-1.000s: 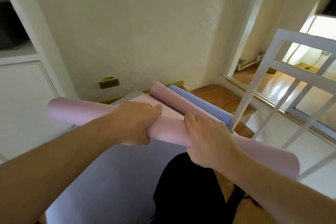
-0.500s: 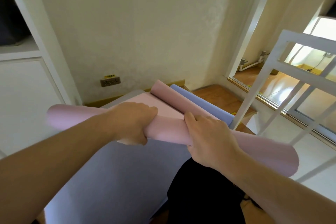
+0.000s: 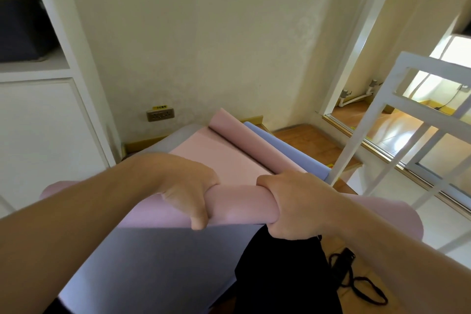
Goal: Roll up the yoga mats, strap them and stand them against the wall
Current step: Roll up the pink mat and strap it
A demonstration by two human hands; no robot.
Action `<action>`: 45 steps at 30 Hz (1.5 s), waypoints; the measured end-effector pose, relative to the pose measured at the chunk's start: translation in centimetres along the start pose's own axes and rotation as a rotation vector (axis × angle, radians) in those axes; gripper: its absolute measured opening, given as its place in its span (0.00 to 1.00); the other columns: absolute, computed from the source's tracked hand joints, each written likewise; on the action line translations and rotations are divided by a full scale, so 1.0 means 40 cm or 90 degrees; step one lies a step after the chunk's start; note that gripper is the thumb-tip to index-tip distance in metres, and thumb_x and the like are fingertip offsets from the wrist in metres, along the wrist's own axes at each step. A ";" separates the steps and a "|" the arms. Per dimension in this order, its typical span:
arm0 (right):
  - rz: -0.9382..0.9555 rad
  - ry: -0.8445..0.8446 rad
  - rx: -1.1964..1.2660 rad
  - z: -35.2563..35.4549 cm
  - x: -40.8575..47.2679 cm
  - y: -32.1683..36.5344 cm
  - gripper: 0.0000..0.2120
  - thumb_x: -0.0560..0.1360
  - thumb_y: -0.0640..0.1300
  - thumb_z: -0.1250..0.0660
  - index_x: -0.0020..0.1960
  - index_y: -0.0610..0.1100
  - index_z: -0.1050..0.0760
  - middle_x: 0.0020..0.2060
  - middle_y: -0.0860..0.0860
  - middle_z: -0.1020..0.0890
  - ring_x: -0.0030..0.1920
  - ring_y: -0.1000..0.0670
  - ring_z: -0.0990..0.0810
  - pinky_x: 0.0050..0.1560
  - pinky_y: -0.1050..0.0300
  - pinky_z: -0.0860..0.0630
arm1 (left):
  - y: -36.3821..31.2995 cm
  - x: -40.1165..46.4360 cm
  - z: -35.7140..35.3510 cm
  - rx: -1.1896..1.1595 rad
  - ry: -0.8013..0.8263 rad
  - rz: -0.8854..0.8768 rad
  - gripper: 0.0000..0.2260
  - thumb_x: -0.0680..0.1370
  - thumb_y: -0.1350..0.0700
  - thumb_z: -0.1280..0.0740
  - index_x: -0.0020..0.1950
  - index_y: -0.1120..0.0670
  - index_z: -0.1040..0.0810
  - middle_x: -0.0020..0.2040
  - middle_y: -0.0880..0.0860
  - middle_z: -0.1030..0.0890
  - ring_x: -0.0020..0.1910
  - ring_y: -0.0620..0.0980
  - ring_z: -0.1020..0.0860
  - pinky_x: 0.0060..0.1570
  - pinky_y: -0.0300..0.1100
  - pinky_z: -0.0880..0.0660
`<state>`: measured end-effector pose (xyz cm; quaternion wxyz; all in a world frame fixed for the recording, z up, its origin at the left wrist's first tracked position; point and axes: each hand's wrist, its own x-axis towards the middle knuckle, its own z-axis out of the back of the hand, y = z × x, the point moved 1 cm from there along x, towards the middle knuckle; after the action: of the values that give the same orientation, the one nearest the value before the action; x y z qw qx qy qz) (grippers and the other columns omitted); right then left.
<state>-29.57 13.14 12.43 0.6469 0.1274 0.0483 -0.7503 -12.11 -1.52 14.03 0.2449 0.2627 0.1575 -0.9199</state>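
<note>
Now I've got both hands on the pink mat roll [image 3: 239, 204] — left hand [image 3: 186, 196] and right hand [image 3: 298, 206] side by side, fingers curled tight around it. Its unrolled part lies flat on the far side, over the grey-blue mat [image 3: 142, 262] — black straps [image 3: 356, 280] near right on the floor.

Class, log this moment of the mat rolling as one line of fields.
step: rolling | left hand: grips pink mat roll | right hand: grips roll | strap: on floor, unused
</note>
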 end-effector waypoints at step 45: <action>-0.022 -0.264 -0.082 -0.039 -0.011 -0.029 0.24 0.74 0.56 0.26 0.66 0.52 0.29 0.57 0.55 0.17 0.52 0.49 0.15 0.55 0.50 0.15 | -0.040 0.064 -0.032 0.217 -0.385 -0.023 0.20 0.72 0.42 0.28 0.55 0.45 0.35 0.48 0.44 0.27 0.47 0.49 0.25 0.47 0.48 0.24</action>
<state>-30.45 14.13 10.94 0.6368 -0.0718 -0.0357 -0.7668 -14.34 -0.61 11.79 0.2169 0.0127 -0.0735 -0.9733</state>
